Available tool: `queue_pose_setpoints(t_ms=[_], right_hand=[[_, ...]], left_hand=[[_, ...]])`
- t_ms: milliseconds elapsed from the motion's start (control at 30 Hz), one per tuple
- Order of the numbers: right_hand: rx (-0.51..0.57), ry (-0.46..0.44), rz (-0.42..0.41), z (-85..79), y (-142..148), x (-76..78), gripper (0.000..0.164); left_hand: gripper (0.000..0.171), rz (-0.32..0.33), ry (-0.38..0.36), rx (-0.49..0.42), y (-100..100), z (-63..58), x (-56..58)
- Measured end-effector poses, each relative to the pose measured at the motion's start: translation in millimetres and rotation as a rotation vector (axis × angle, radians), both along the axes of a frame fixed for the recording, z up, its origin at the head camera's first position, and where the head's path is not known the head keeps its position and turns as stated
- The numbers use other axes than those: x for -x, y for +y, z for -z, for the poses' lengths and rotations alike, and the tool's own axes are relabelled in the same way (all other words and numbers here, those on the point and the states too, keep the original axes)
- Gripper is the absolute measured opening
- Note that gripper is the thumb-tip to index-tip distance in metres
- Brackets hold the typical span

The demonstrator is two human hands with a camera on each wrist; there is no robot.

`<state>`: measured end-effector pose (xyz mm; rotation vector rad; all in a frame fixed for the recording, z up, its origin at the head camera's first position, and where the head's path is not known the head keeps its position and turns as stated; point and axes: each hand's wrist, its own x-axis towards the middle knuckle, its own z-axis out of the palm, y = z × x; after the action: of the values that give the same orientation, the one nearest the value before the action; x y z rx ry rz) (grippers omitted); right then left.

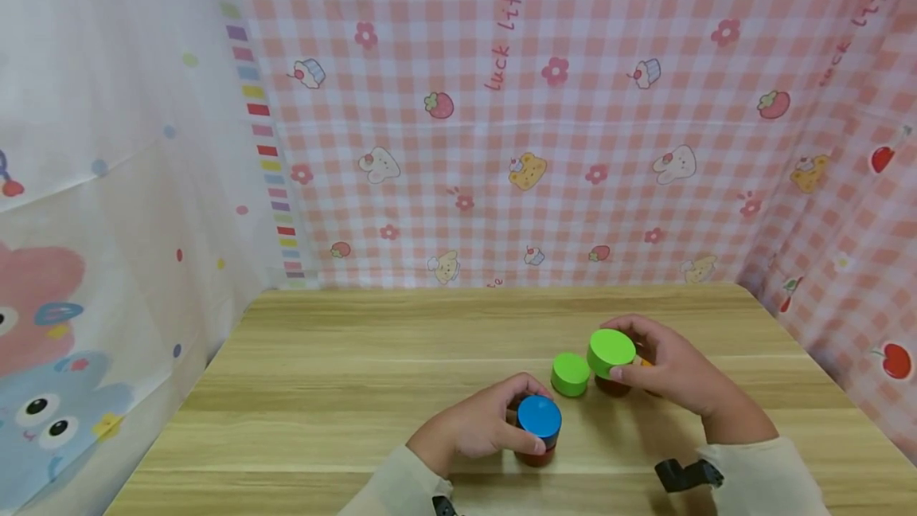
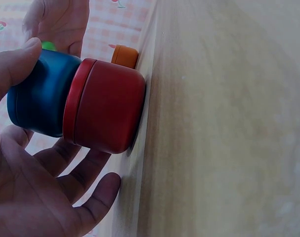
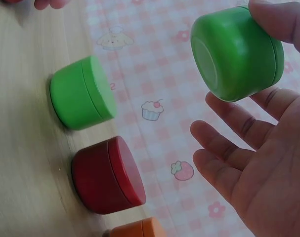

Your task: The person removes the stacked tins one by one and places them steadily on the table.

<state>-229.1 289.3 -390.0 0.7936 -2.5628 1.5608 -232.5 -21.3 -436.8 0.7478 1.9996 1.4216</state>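
Observation:
In the head view my left hand [image 1: 487, 423] grips a blue round lidded tin [image 1: 539, 418]. It sits on top of a red tin [image 2: 110, 106], which stands on the table, as the left wrist view shows. My right hand [image 1: 669, 365] pinches a light green tin [image 3: 236, 54] between thumb and fingers, holding it raised off the table. A second green tin [image 1: 570, 375] stands on the wood between the two hands. Beneath the raised tin is a dark red tin [image 3: 107, 175], partly hidden in the head view.
An orange tin [image 3: 138, 229] stands beside the dark red one, mostly behind my right hand in the head view. The wooden table [image 1: 344, 365] reaches back to a pink checked cloth [image 1: 458, 142], with a white printed cloth [image 1: 122, 205] at the left.

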Motion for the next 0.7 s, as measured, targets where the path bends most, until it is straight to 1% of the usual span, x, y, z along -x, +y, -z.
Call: queue_pose_setpoints(t_ms=[200, 533, 700], right_hand=[[-0.009, -0.008, 0.024, 1.4, 6, 1.8, 0.045], [-0.014, -0.031, 0.103, 1.7, 21, 2.1, 0.047], [0.000, -0.040, 0.138, 5.2, 29, 4.4, 0.049]], left_hand=[[0.044, -0.003, -0.008, 0.003, 0, -0.3, 0.2], [0.044, -0.005, -0.015, 0.007, 1, -2.3, -0.7], [0.044, -0.007, -0.010, 0.008, 1, -3.8, -2.1]])
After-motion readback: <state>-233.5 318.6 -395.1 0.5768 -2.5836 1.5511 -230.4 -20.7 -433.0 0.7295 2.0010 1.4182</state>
